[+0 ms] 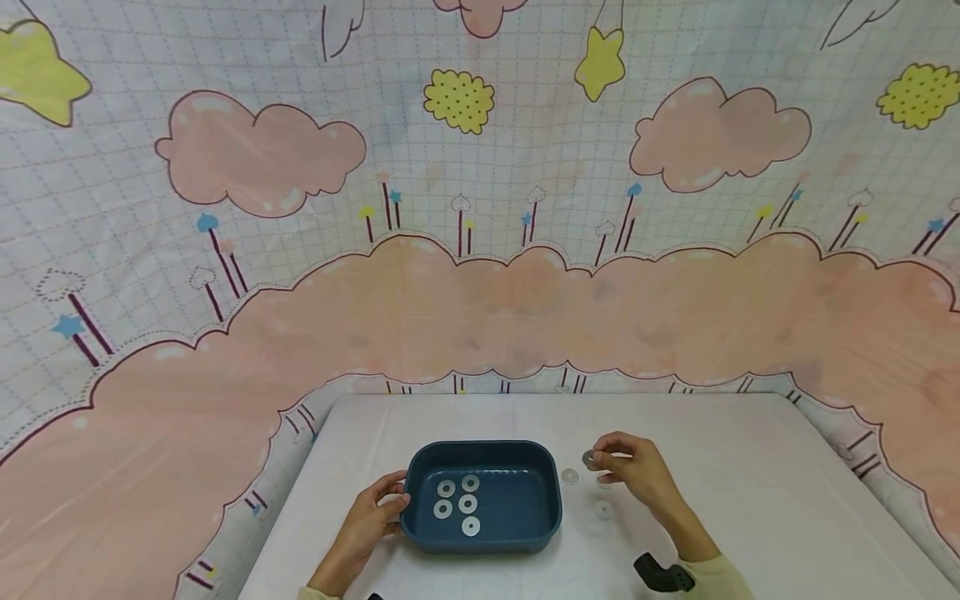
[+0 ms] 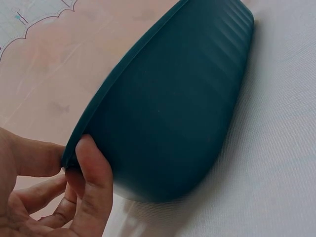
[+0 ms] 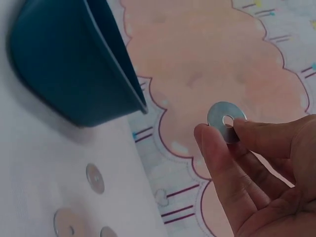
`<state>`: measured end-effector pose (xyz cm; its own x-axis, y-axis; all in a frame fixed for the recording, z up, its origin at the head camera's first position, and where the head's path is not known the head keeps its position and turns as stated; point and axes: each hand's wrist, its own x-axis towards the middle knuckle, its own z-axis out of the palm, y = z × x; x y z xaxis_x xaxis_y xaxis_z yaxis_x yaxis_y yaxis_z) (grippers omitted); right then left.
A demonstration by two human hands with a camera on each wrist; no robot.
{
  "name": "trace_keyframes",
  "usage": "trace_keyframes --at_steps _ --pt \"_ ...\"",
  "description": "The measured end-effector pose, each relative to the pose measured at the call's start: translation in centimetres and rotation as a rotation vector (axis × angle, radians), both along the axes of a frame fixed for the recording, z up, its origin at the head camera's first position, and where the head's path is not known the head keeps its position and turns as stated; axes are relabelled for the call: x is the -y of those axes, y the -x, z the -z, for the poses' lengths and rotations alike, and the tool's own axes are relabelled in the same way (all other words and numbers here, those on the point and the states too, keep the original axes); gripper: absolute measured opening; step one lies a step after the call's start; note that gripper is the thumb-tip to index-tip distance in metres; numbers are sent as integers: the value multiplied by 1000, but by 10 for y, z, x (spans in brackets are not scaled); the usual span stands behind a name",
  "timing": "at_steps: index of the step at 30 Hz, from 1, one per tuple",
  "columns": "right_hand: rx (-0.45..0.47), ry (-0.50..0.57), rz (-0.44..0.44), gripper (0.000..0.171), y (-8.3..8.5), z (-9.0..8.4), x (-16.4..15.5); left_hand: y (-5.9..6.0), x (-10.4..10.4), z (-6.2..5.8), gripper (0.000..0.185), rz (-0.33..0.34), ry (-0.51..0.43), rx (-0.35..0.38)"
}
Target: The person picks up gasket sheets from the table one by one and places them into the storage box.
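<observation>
Flat silver metal washer [image 3: 216, 116]: pinched between right hand's [image 1: 636, 468] thumb and fingers, forearm slanting inward, raised right of dark-blue rectangular plastic-looking tub [image 1: 517, 504]. Left hand [image 1: 370, 512] grips tub's left edge. Five loose washers [image 1: 437, 509] lie inside.

Behind the white surface [image 1: 757, 492] hangs a pale gridded backdrop [image 1: 525, 142] printed with peach clouds [image 1: 720, 137], yellow stars [image 1: 600, 64], dotted yellow puffs [image 1: 459, 102], dark sticks [image 1: 90, 324] and a broad, scalloped peach band [image 1: 510, 321] outlined in maroon
</observation>
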<state>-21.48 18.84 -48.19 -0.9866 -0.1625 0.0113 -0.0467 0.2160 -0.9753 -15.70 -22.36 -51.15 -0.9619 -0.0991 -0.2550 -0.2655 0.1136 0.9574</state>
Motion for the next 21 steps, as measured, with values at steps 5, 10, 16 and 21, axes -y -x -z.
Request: trace_keyframes --at_steps 5,10,16,21 --pt "-10 29 -22 20 1 -6 12 0 0 1 46 2 -2 4" --pt "4 47 -21 19 0 -11 23 -2 0 2 46 -5 -3 1" --pt "-3 82 -51 21 0 -13 37 -4 -1 2 46 -7 1 1" --pt "-13 110 -90 23 0 -12 47 -6 -2 2 46 -8 -2 10"
